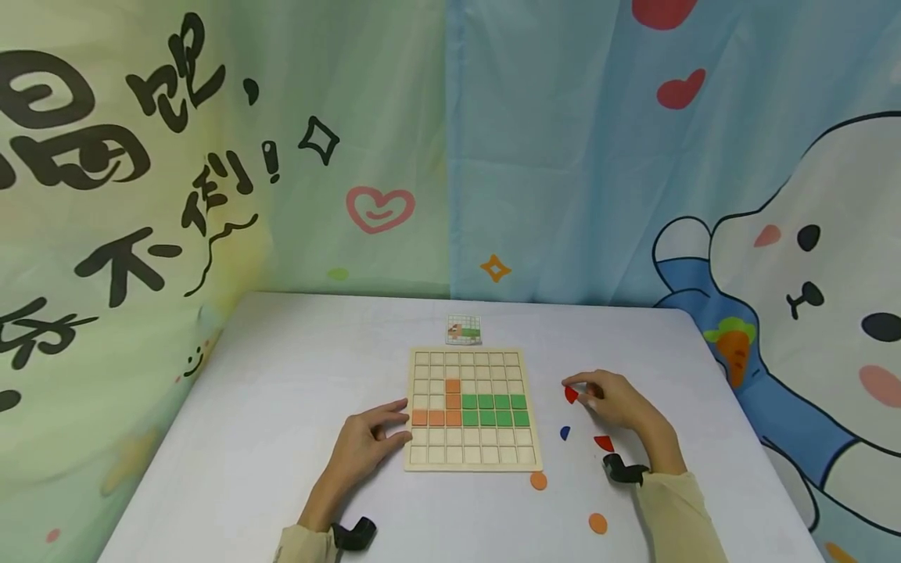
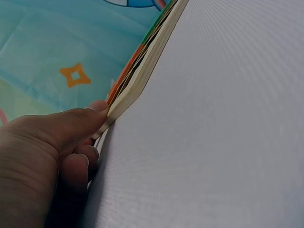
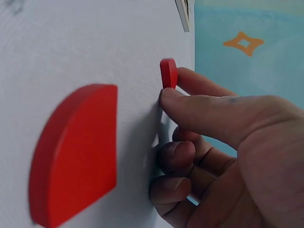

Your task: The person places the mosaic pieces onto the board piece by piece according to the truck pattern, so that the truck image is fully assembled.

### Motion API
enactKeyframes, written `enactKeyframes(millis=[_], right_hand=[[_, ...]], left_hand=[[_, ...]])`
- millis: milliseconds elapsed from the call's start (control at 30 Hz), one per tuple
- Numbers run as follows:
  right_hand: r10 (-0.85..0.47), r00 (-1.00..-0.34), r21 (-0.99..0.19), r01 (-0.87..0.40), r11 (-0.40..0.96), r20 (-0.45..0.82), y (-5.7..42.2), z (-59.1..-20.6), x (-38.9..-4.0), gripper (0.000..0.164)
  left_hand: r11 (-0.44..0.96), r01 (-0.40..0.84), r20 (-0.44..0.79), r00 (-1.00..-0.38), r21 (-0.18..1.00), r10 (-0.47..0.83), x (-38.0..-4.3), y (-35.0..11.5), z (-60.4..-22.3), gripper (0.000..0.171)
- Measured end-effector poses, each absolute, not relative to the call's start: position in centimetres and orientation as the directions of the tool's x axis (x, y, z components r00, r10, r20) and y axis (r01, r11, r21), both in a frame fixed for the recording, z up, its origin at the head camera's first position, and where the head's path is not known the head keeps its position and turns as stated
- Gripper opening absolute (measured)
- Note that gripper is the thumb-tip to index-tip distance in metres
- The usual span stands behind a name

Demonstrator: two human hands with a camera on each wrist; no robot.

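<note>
While my left hand (image 1: 366, 442), thumb and fingers spread, touches the board (image 1: 472, 468)'s left edge, my right hand (image 1: 618, 399) pinches a red wedge (image 1: 571, 396).

Wooden board (image 1: 489, 454); smooth red pieces (image 3: 85, 152), perhaps painted wood; cloth backdrop (image 1: 549, 195).

Behind the white bench (image 1: 253, 391) hangs a pale green fabric backdrop (image 1: 394, 94) with bold black lettering (image 1: 118, 281) and a pink outlined, smiling heart (image 1: 380, 211). Adjoining it, a light-blue fabric backdrop (image 1: 535, 156) carries a small solid red heart (image 1: 680, 91), an orange four-pointed star (image 1: 496, 259) and a large white cartoon animal (image 1: 841, 266).
</note>
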State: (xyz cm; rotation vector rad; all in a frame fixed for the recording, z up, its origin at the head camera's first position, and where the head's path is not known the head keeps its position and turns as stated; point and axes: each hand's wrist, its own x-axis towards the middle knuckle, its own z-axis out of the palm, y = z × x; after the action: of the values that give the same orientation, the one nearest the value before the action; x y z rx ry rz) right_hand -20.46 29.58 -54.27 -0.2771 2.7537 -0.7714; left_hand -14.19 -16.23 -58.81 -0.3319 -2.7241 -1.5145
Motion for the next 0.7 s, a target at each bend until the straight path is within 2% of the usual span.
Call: enactKeyframes(millis=[700], right_hand=[[-0.232,-0.953,-0.545,-0.093,0.833,-0.192,29.82,-54.38,-20.19,0.029]], left_hand=[[0.498,0.192,0.117,-0.977,0.846,0.178,-14.15,-16.23,-58.89,0.027]])
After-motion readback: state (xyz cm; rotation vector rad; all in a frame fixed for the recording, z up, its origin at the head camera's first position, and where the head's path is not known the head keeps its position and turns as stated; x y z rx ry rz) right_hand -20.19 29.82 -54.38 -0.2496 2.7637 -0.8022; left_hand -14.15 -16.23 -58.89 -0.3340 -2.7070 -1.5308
